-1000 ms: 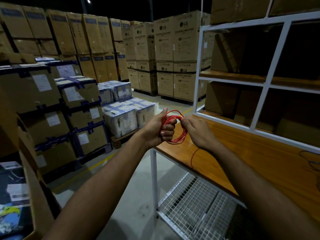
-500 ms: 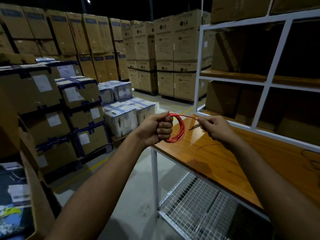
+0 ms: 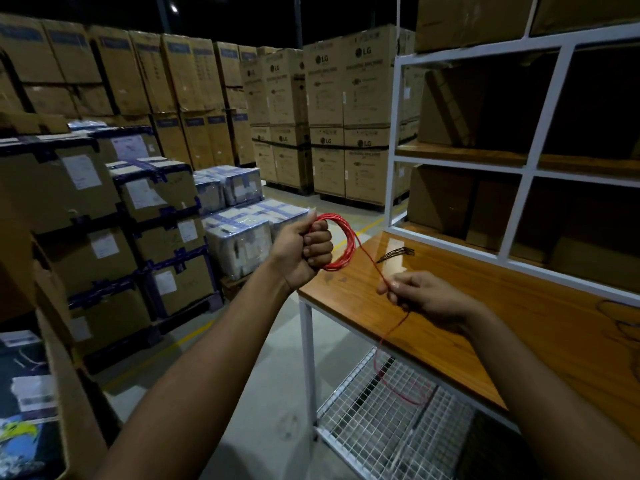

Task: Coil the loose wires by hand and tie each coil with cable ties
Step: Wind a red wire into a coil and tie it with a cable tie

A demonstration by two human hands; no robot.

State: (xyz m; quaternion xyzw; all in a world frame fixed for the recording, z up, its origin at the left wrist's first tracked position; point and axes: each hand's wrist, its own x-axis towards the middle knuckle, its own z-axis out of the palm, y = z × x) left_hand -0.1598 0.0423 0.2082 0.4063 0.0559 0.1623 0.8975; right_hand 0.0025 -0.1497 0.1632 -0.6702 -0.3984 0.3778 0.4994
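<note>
red wire (image 3: 367,258) drawn out longer, right hand (image 3: 420,296) now lower

- Left hand (image 3: 304,249) at frame centre, a fist, fingers curled tight, forearm reaching up from lower left.
- Right hand (image 3: 420,297) lower, right of centre, fingertips pinching.

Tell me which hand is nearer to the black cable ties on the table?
The right hand. It pinches the red wire just in front of the ties, over the table. The left hand grips the coil off the table's left edge, farther away.
</note>
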